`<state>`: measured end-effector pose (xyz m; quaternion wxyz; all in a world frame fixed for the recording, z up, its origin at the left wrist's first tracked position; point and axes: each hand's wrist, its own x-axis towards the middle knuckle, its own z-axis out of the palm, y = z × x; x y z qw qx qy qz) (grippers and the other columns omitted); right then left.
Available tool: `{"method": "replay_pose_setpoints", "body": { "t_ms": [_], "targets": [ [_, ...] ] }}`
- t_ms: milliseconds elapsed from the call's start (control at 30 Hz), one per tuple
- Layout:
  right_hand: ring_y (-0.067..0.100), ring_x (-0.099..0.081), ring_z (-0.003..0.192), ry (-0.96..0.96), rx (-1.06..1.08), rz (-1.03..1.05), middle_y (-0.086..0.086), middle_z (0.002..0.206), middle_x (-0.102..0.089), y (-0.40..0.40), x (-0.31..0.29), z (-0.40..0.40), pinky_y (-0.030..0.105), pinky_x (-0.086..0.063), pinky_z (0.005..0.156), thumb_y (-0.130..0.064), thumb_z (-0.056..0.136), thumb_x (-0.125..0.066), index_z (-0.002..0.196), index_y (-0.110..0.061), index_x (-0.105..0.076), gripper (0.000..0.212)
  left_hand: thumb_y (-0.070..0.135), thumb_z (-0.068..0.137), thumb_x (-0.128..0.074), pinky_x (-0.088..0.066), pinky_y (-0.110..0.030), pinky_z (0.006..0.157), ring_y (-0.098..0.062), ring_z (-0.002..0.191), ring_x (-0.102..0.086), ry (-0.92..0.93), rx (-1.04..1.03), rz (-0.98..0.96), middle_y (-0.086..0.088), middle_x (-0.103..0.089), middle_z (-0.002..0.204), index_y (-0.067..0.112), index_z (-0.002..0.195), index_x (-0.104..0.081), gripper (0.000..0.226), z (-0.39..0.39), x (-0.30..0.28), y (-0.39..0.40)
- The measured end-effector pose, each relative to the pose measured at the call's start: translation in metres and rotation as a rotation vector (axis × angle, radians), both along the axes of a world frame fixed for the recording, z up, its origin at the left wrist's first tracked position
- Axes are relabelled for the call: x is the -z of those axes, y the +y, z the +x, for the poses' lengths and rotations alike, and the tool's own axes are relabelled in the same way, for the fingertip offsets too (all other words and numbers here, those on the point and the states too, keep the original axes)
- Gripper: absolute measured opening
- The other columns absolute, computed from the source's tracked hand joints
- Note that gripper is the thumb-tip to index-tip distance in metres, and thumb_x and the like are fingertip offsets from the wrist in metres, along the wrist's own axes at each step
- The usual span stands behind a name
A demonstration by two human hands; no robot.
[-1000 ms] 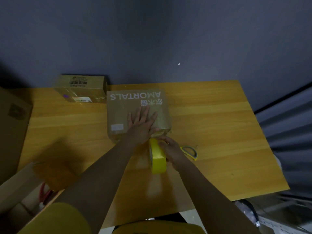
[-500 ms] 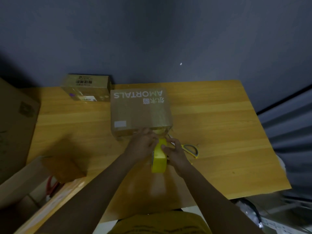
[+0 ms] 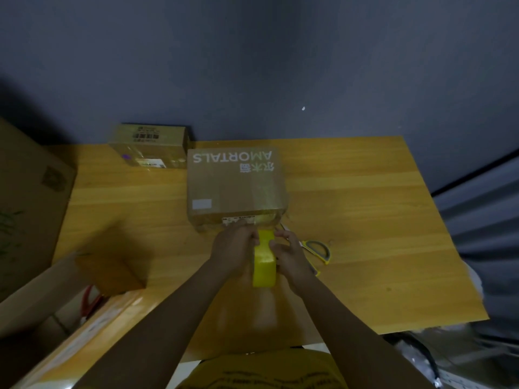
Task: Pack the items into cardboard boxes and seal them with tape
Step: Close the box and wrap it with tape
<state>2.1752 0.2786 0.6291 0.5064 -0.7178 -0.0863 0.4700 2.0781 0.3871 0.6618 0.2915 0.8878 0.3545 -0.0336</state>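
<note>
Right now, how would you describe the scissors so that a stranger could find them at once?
Look at the wooden table, then at the AMORTALS box in its middle. Beside the right hand holding the yellow tape roll lie the scissors, flat, with grey-and-yellow handles.

Wooden table (image 3: pixel 365 220) against a dark blue wall. Closed cardboard box (image 3: pixel 236 186) in the middle, with the word AMORTALS printed upside down and a small white label near one corner. Shiny clear tape across its right side. Yellow tape roll (image 3: pixel 264 265) standing on edge just in front of the box, held between both hands. Left hand (image 3: pixel 234 245) curled around the roll's left side, fingers up near the box's front edge. Right hand (image 3: pixel 289 256) gripping the right side. Scissors (image 3: pixel 318 249) with yellow and grey handles lying just right of the right hand. Smaller taped box (image 3: pixel 148 144) with a barcode at the back left. Brown box (image 3: pixel 109 265) at the front left edge.
</note>
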Motion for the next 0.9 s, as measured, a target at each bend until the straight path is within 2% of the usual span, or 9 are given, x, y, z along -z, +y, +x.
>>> {"method": "replay_pose_setpoints", "body": {
  "t_ms": [133,200,267,333,500,600,667,767,900],
  "targets": [
    [0.026,-0.058,0.087,0.011,-0.011,0.035,0.026,0.111,-0.061,-0.003,0.0,0.001,0.038,-0.046,0.075,-0.012,0.094,-0.059,0.107,-0.028,-0.053,0.021,0.013,0.093,-0.054,-0.044,-0.036,0.089,-0.025,0.109,-0.054,0.132,0.038,0.085,-0.004,-0.056,0.115,0.017,0.1,-0.066,0.014,0.01,-0.007,-0.001],
    [0.027,-0.06,0.098,0.09,-0.024,0.072,0.021,0.116,-0.06,-0.007,-0.001,0.003,0.04,-0.049,0.081,0.0,0.09,-0.06,0.125,-0.019,-0.049,0.041,0.007,0.089,-0.056,-0.043,-0.041,0.094,-0.027,0.114,-0.052,0.227,0.093,0.169,-0.006,-0.052,0.123,0.013,0.107,-0.062,0.02,0.014,-0.008,-0.006],
    [0.029,-0.057,0.114,0.119,-0.063,0.083,0.017,0.127,-0.055,-0.011,-0.002,0.003,0.045,-0.049,0.091,0.011,0.085,-0.06,0.14,-0.019,-0.039,0.066,0.007,0.087,-0.057,-0.041,-0.047,0.097,-0.029,0.117,-0.048,0.298,0.152,0.23,-0.008,-0.046,0.127,0.01,0.115,-0.056,0.028,0.016,-0.007,-0.011],
    [0.028,-0.049,0.126,0.079,-0.101,0.076,0.013,0.136,-0.049,-0.014,-0.005,0.002,0.05,-0.047,0.099,0.011,0.085,-0.061,0.145,-0.021,-0.032,0.074,0.009,0.087,-0.058,-0.041,-0.05,0.098,-0.029,0.118,-0.047,0.324,0.203,0.262,-0.009,-0.042,0.13,0.009,0.119,-0.051,0.033,0.016,-0.005,-0.011],
    [0.028,-0.05,0.127,-0.015,-0.137,0.042,0.016,0.138,-0.049,-0.015,-0.007,-0.002,0.049,-0.047,0.1,0.005,0.09,-0.059,0.147,-0.022,-0.03,0.07,0.018,0.092,-0.054,-0.038,-0.038,0.097,-0.027,0.127,-0.04,0.277,0.272,0.191,-0.011,-0.038,0.138,0.009,0.133,-0.038,0.045,0.011,0.009,-0.006],
    [0.031,-0.055,0.121,-0.051,-0.187,-0.028,0.02,0.134,-0.053,-0.017,-0.003,-0.007,0.048,-0.048,0.097,-0.007,0.093,-0.059,0.15,-0.02,-0.025,0.067,0.024,0.094,-0.053,-0.035,-0.036,0.099,-0.027,0.128,-0.036,0.251,0.265,0.126,-0.011,-0.038,0.138,0.008,0.135,-0.036,0.047,0.006,0.014,-0.003],
    [0.032,-0.057,0.118,-0.064,-0.212,-0.062,0.021,0.133,-0.055,-0.017,-0.003,-0.01,0.05,-0.049,0.096,-0.012,0.096,-0.057,0.146,-0.012,-0.032,0.056,0.021,0.095,-0.05,-0.033,-0.034,0.096,-0.029,0.125,-0.035,0.201,0.242,0.105,-0.011,-0.04,0.134,0.008,0.131,-0.038,0.04,0.001,0.014,-0.001],
    [0.031,-0.061,0.111,-0.119,-0.216,-0.064,0.02,0.126,-0.06,-0.016,-0.006,-0.013,0.051,-0.05,0.094,-0.013,0.098,-0.052,0.136,-0.006,-0.045,0.039,0.018,0.099,-0.042,-0.03,-0.03,0.08,-0.026,0.114,-0.042,0.04,0.161,0.09,-0.007,-0.046,0.117,0.011,0.112,-0.048,0.016,-0.007,0.014,-0.004],
    [0.028,-0.061,0.11,-0.166,-0.206,-0.064,0.015,0.125,-0.061,-0.014,-0.011,-0.018,0.048,-0.051,0.093,-0.015,0.1,-0.049,0.136,-0.009,-0.047,0.037,0.032,0.099,-0.048,-0.039,-0.031,0.084,-0.023,0.112,-0.047,-0.05,0.071,0.024,-0.005,-0.05,0.12,0.012,0.12,-0.051,0.029,-0.01,0.014,-0.009]
  ]
}}
